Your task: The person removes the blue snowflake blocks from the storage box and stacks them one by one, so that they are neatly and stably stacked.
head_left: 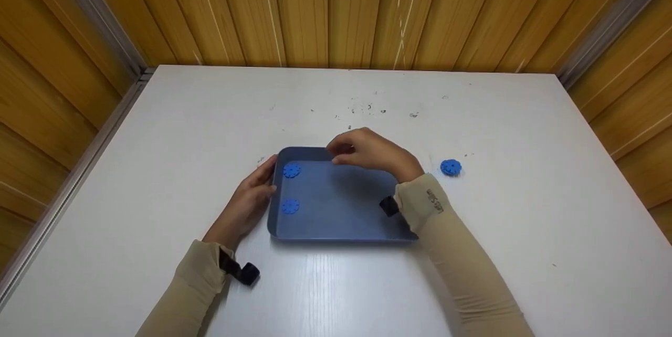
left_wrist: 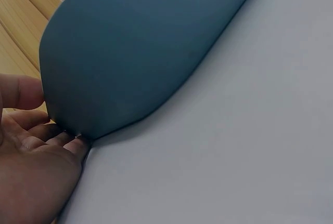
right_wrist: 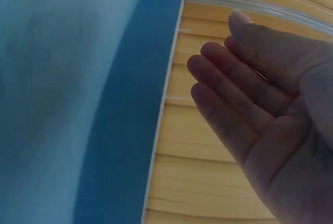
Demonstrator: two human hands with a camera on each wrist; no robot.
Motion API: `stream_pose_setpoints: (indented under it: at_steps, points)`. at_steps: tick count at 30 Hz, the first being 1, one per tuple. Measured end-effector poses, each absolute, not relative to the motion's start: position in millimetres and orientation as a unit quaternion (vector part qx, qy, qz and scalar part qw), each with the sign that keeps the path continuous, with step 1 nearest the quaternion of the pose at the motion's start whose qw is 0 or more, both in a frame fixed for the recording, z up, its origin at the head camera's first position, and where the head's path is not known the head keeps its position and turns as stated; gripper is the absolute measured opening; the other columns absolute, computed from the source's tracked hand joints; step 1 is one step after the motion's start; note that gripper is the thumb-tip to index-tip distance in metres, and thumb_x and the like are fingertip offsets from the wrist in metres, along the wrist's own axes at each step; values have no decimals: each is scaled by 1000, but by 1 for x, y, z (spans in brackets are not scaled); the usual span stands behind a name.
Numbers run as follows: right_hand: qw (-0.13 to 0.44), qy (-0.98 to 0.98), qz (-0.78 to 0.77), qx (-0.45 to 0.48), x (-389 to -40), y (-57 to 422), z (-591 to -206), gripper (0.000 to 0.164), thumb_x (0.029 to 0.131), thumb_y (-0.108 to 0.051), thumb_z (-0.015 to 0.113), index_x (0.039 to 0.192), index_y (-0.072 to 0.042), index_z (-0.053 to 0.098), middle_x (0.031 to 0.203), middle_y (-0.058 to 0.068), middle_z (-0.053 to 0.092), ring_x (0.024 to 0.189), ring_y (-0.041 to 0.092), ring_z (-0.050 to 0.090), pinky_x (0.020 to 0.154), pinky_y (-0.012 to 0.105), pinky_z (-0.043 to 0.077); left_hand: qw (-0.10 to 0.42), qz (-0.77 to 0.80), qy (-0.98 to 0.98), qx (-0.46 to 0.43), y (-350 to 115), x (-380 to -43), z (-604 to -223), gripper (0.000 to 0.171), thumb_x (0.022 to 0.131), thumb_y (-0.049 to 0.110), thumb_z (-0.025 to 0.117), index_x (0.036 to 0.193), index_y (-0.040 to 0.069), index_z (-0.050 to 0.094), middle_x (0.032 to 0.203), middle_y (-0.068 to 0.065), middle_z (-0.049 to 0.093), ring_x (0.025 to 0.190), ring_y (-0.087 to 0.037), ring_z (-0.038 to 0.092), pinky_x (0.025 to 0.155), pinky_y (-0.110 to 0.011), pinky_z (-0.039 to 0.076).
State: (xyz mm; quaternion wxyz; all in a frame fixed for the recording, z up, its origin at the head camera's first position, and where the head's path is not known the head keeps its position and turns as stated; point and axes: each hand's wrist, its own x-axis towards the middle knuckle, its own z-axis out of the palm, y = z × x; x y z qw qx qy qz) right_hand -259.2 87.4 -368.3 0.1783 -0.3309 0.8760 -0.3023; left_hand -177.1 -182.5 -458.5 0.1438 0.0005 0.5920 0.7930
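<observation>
A shallow blue-grey tray [head_left: 336,227] lies on the table in the head view. My left hand [head_left: 252,195] holds its left side, thumb at the rim and fingers at the outer wall near the far corner. In the left wrist view, the fingertips [left_wrist: 78,143] meet the tray's lower edge. Two round blue notched discs sit inside along the left wall, one disc [head_left: 291,170] at the far corner and another disc [head_left: 290,206] nearer. My right hand [head_left: 367,153] hovers over the tray's far rim; the right wrist view shows its palm bare and fingers loosely bent.
More blue notched discs, apparently stacked [head_left: 451,167], lie on the white table [head_left: 504,221] right of the tray. Dark specks mark the tabletop beyond the tray. Wood-panelled walls [head_left: 352,11] enclose the back and sides. Each sleeve cuff carries a black wrist camera [head_left: 248,274].
</observation>
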Motion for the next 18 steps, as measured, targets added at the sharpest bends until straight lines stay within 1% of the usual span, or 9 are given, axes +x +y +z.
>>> stream_pose_setpoints:
  at_steps: [6,9,13,18]
  points:
    - [203,864,-309,-342,-263,57,-388,36,92,-14,64,126,-5,62,125,10,65,114,22,62,99,34,50,147,793,591,-7,-182,-177,-458,72,89,-9,43,153,17,25,163,3,11,150,-13,5,122,-33,8]
    - [215,855,-321,-345,-264,44,-396,39,92,-12,63,130,-5,59,129,10,63,119,23,59,102,34,47,147,792,592,9,-183,-177,-459,72,89,-10,41,154,15,22,163,0,10,150,-14,5,122,-34,8]
    - [219,850,-326,-351,-264,30,-404,42,92,-11,62,133,-4,55,134,11,60,124,23,56,105,35,44,145,793,592,25,-182,-176,-460,72,89,-10,40,154,12,19,163,-2,10,150,-15,6,122,-34,9]
    - [215,852,-318,-357,-261,18,-413,45,94,-11,59,137,-4,51,138,10,56,129,21,52,110,33,39,147,796,587,15,-182,-177,-459,71,89,-10,40,154,12,21,163,-2,12,150,-15,8,121,-32,9]
